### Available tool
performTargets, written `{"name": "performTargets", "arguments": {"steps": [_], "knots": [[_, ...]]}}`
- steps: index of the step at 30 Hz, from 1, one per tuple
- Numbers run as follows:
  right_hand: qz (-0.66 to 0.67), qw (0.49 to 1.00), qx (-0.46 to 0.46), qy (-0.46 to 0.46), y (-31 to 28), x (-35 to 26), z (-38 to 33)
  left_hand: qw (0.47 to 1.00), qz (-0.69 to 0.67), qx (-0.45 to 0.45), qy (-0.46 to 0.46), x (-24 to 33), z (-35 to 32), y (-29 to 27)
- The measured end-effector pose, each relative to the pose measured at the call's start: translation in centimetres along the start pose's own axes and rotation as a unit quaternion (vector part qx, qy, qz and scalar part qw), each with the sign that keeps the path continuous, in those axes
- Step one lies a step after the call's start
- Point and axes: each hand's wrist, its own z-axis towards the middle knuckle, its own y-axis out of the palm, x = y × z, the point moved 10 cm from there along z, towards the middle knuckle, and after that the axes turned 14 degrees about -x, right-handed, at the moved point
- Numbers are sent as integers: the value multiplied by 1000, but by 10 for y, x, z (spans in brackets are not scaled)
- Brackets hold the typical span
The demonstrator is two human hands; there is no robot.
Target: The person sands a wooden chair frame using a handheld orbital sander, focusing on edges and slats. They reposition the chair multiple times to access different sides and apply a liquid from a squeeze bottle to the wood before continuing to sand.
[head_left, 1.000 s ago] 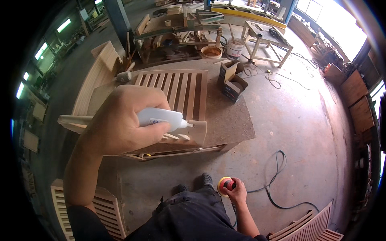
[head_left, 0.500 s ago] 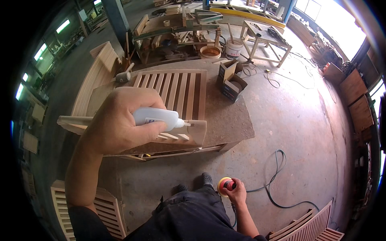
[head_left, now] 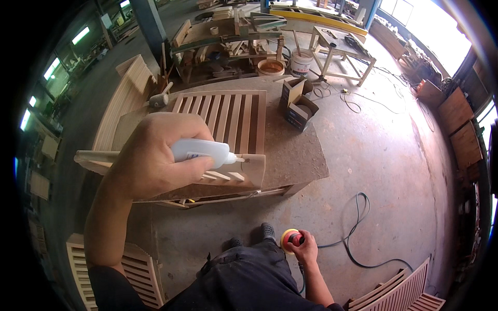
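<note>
My left hand is closed around a translucent white squeeze bottle, tipped on its side with its thin nozzle pointing right. The nozzle tip is over or against the near rail of a slatted wooden frame; I cannot tell whether they touch. That frame lies on a worktable, and my left hand and forearm hide part of it. Low by my right leg, my right hand grips a round red orbital sander with a yellow pad edge, held away from the wood.
An open cardboard box and a mallet sit on the worktable, beside stacked boards. A hose loops across the floor at right. Slatted panels stand at lower left and lower right. Buckets stand behind.
</note>
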Motion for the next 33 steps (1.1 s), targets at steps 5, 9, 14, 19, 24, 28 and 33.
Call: {"name": "performTargets", "arguments": {"steps": [5,9,14,19,24,28,33], "knots": [[9,1000,-15,3,3,5,2,1000,-4,1,-11,3,2,-1],[8,1000,-16,2,4,6,2,999,-48,3,-3,2,1,0],[9,1000,-10,6,3,8,0,999,-48,-2,6,2,4,6],[11,1000,-7,2,1,9,-1,999,-31,-1,8,5,8,8],[12,1000,-3,2,2,11,-2,1000,-15,4,12,7,7,6],[14,1000,1,2,0,11,-2,999,-35,3,-5,2,3,3],[13,1000,6,6,-7,4,-1,999,-35,-5,13,1,1,5]]}}
